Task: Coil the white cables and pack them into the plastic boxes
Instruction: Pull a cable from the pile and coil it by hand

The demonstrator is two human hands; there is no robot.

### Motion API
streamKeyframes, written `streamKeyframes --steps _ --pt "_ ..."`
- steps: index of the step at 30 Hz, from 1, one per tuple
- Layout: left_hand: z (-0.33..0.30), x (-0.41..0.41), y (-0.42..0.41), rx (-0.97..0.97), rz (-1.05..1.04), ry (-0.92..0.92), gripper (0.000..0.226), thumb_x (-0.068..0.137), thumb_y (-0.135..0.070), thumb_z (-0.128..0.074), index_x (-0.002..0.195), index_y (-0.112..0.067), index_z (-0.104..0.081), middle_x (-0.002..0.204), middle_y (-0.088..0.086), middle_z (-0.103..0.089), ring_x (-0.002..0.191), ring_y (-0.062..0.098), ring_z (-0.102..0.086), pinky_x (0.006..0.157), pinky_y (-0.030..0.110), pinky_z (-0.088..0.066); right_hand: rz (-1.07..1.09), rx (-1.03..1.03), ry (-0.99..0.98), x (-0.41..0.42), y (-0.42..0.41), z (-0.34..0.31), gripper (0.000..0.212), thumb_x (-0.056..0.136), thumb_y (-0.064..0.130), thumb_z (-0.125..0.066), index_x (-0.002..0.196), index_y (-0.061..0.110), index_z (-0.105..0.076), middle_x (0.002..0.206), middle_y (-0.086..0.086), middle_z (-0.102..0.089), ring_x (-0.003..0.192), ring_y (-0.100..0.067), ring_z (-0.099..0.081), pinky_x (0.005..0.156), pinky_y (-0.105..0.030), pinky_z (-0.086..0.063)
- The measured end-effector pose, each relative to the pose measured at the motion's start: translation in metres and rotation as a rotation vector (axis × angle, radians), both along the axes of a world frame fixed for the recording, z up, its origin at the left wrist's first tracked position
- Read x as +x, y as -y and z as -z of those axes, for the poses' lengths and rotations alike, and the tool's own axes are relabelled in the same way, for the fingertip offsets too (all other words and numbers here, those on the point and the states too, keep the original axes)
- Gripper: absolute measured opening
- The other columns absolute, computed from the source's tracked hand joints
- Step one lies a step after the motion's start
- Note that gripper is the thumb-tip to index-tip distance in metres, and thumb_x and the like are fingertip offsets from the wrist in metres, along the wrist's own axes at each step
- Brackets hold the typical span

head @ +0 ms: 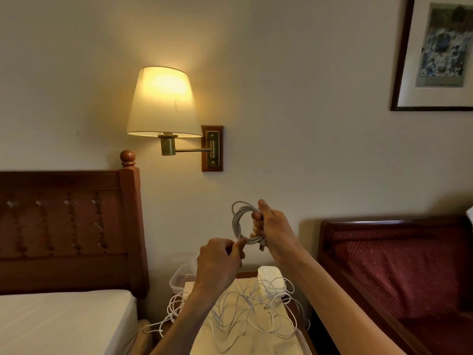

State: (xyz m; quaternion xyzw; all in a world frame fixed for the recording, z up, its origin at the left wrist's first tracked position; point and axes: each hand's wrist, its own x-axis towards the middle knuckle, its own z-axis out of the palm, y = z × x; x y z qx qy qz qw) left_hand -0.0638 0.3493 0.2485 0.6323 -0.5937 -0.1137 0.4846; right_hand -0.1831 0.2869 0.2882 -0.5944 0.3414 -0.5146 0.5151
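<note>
A made bed (pixel 58 319) with pale sheets and a carved dark-wood headboard (pixel 66 226) fills the left of the frame, its corner post topped by a round finial beneath a lit wall lamp (pixel 163 103) on a brass swing arm. Just right of the bed, a small table (pixel 240 336) carries a loose tangle of white cables (pixel 238 313), some strands hanging over its left edge toward the bed. At the back of the table sit a clear plastic box (pixel 180 280), partly hidden behind the left forearm, and a white lidded box (pixel 271 280) with cable loops draped across it. Above the table, the person's left hand (pixel 217 262) has its fingers curled, its grip pinching a strand of cable between thumb and forefinger where it leads up to the coil. The right hand (pixel 272 226), raised slightly higher against the cream wall, has its grip closed around a coiled white cable (pixel 240 221), thumb pointing up and fingers wrapped through the loops; a connector end hangs just below that hand. To the right stands a wooden-framed seat with dark red upholstery (pixel 399 267), and a framed picture (pixel 440 52) hangs in the upper right corner.
</note>
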Motion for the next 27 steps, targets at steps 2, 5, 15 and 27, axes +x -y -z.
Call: streamKeyframes --steps 2,5,15,27 --pt "0.010 -0.002 -0.006 -0.048 -0.031 0.019 0.039 0.095 -0.040 -0.058 0.061 -0.024 -0.067 0.054 -0.008 -0.064 0.049 0.004 -0.059 0.051 0.020 -0.044 -0.023 0.022 0.048 -0.003 0.001 -0.005 0.046 0.105 0.038 -0.031 0.069 0.015 -0.048 0.055 0.004 -0.034 0.050 -0.011 -0.031 0.058 -0.028 -0.036" --pt "0.028 -0.016 -0.020 -0.195 -0.033 -0.057 0.034 0.094 -0.037 -0.059 0.062 -0.025 -0.065 0.054 -0.008 -0.062 0.058 0.008 -0.061 0.055 0.024 -0.047 -0.051 0.070 0.129 -0.003 0.002 -0.016 0.045 0.105 0.037 -0.031 0.070 0.014 -0.047 0.053 0.004 -0.033 0.048 -0.011 -0.031 0.057 -0.028 -0.037" --pt "-0.002 0.040 -0.020 0.365 0.576 -0.582 0.063 0.066 -0.063 -0.077 0.114 -0.023 -0.067 0.115 0.005 -0.069 0.102 0.023 -0.065 0.082 0.036 -0.054 -0.108 -0.040 -0.031 -0.003 -0.001 0.003 0.046 0.105 0.036 -0.031 0.067 0.017 -0.047 0.054 0.005 -0.032 0.050 -0.012 -0.030 0.053 -0.024 -0.037" --pt "-0.021 0.031 -0.004 0.103 0.417 -0.469 0.040 0.095 -0.048 -0.050 0.088 -0.016 -0.073 0.074 -0.003 -0.062 0.079 0.014 -0.056 0.076 0.034 -0.038 -0.236 0.071 -0.034 -0.008 -0.012 0.009 0.049 0.104 0.040 -0.033 0.070 0.014 -0.057 0.056 0.004 -0.035 0.052 -0.012 -0.033 0.063 -0.030 -0.035"
